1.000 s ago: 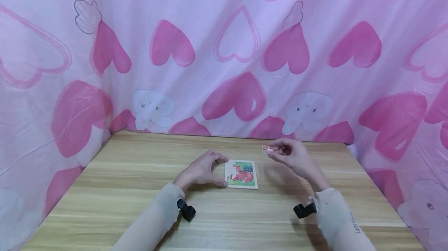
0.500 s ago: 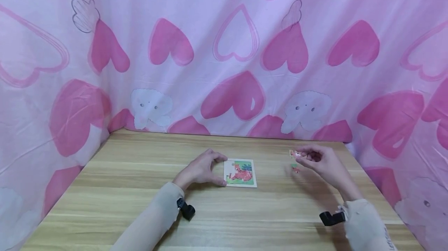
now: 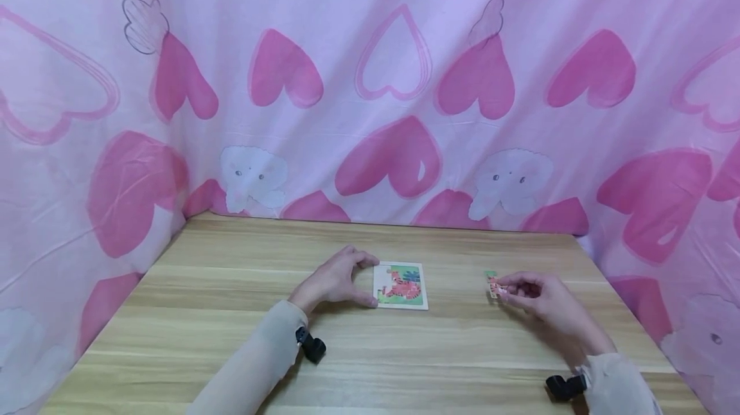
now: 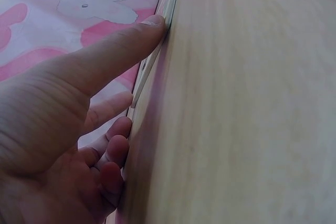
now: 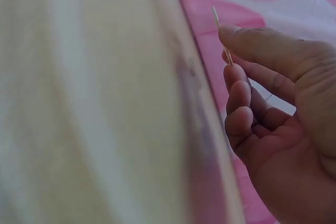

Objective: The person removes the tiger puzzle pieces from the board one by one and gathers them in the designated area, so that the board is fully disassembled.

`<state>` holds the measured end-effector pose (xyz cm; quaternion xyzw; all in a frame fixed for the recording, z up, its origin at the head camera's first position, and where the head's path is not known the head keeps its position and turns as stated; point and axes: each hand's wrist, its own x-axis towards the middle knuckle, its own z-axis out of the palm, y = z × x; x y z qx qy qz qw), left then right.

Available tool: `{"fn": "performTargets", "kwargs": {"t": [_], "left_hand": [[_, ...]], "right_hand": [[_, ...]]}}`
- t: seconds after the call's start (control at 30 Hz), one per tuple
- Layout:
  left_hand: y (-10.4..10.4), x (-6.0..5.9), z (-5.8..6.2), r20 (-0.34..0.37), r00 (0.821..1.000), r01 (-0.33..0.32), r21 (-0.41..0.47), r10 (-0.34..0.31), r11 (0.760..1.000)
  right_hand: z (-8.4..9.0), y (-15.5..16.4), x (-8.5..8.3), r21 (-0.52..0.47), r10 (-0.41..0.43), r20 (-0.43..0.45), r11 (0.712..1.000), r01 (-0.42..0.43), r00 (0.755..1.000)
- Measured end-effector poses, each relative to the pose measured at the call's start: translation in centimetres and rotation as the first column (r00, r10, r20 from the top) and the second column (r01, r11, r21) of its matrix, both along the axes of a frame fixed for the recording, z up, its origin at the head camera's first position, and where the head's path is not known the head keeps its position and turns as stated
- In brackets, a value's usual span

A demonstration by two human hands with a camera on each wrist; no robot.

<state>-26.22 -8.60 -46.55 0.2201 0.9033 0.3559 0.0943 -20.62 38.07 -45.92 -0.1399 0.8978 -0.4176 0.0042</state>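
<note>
A small square jigsaw puzzle [image 3: 401, 286] with a pale frame and a red tiger-like animal on green lies mid-table. Its upper left part shows bare pale board. At its left edge, my left hand [image 3: 338, 280] holds it between thumb and index finger, one at each left corner. The left wrist view shows that thumb [image 4: 121, 48] against the thin edge. Off to the right, my right hand [image 3: 546, 299] pinches a puzzle piece [image 3: 494, 288] with red stripes. From the right wrist the piece [image 5: 215, 17] appears edge-on. Partly hidden behind it lies a green puzzle piece [image 3: 490, 273].
The wood-grain table [image 3: 370, 363] ends at the back against a pink curtain [image 3: 370, 145] with hearts, which also hangs on both sides. A black wrist camera [image 3: 312, 345] sits on the left sleeve, another camera [image 3: 565, 388] on the right.
My right hand has moved right, away from the puzzle, then nearer to me and lower, still pinching the striped piece. The left hand has stayed at the puzzle's edge.
</note>
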Motion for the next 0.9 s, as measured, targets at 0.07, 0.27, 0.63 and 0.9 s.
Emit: {"fn": "performTargets", "kwargs": {"t": [0.07, 0.27, 0.63, 0.9], "left_hand": [[0.1, 0.0, 0.0, 0.002, 1.000, 0.001, -0.001, -0.001, 1.000], [0.1, -0.1, 0.1, 0.002, 1.000, -0.002, -0.001, 0.002, 1.000], [0.0, 0.1, -0.3, 0.005, 1.000, -0.011, 0.008, 0.011, 1.000], [0.0, 0.1, -0.2, -0.006, 1.000, -0.004, 0.016, 0.004, 1.000]], "right_hand": [[-0.5, 0.3, 0.1, 0.004, 0.013, -0.010, 1.000, -0.013, 1.000], [-1.4, 0.5, 0.0, 0.012, 0.006, -0.016, 1.000, -0.006, 1.000], [-2.5, 0.7, 0.0, -0.007, -0.023, -0.023, 1.000, 0.022, 0.999], [-2.5, 0.5, 0.1, -0.024, -0.034, -0.014, 0.999, 0.033, 0.999]]}}
